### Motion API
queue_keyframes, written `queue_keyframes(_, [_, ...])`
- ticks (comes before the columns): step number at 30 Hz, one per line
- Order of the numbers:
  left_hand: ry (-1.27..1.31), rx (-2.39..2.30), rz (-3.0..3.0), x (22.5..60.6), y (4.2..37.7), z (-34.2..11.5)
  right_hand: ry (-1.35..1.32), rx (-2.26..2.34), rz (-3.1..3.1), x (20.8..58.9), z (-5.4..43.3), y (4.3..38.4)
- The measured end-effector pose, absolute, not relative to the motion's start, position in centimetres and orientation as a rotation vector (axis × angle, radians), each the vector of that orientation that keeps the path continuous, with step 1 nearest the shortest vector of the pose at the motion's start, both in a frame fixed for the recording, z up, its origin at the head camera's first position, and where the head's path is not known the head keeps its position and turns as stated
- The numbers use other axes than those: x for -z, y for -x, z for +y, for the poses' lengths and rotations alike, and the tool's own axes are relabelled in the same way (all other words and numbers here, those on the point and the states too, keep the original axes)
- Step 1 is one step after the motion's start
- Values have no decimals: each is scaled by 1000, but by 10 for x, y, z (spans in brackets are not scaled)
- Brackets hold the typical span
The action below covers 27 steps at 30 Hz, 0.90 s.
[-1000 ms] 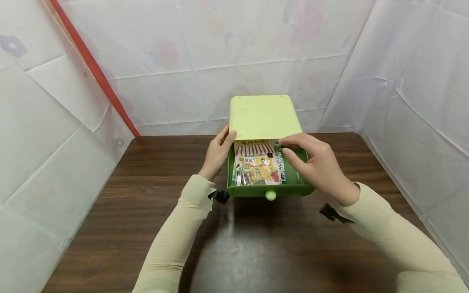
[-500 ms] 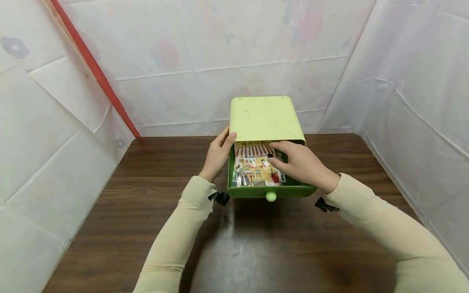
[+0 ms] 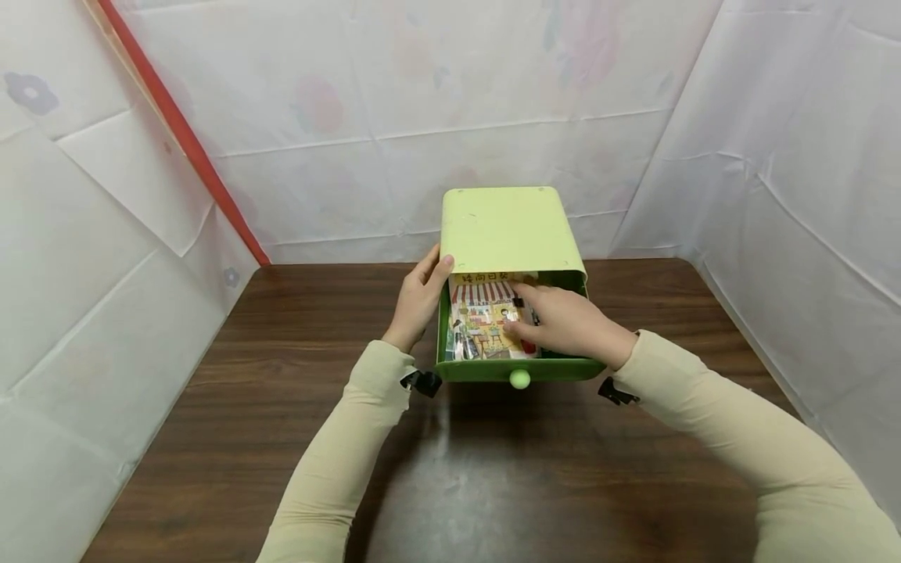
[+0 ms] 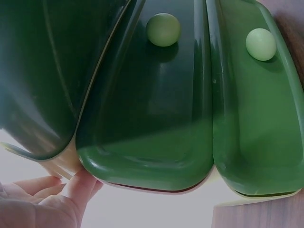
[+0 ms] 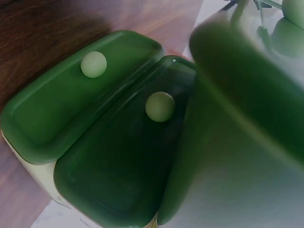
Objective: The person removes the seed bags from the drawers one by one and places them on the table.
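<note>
A small light-green drawer cabinet [image 3: 503,227] stands at the back of the table. Its top drawer [image 3: 521,369], dark green with a round pale knob, is pulled out. Inside lies an illustrated packet [image 3: 479,317] with a striped awning and yellow lettering. My left hand [image 3: 415,301] holds the cabinet's front left corner, thumb on top and fingers along the side. My right hand [image 3: 570,319] is inside the drawer; its thumb and forefinger lie apart on the packet, the other fingertips hidden. In the right wrist view that hand is hidden behind the drawer.
Two closed drawers sit beneath the open one: an upper drawer [image 4: 152,104] and a lower drawer [image 4: 259,114], each with a round knob. The dark wooden table [image 3: 450,485] meets a white sheeted wall [image 3: 338,180] behind the cabinet.
My right hand has moved left and lower from the drawer's right part onto the packet, its thumb and fingers spreading apart. My left hand keeps its place on the cabinet.
</note>
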State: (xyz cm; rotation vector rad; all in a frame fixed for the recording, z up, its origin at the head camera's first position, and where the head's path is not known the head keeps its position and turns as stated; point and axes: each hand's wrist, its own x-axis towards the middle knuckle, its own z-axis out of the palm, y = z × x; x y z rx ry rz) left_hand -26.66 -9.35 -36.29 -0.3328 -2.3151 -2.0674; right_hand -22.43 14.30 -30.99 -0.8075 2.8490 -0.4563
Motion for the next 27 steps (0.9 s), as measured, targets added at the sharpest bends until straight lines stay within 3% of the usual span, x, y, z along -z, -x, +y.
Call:
queue_keyframes(12, [298,2040,-2367,334,245,-93,795,628,2808,307,140,225])
queue_keyframes(27, [321,2064,-2344,333,245,-93,577,1036,2652,303,149,222])
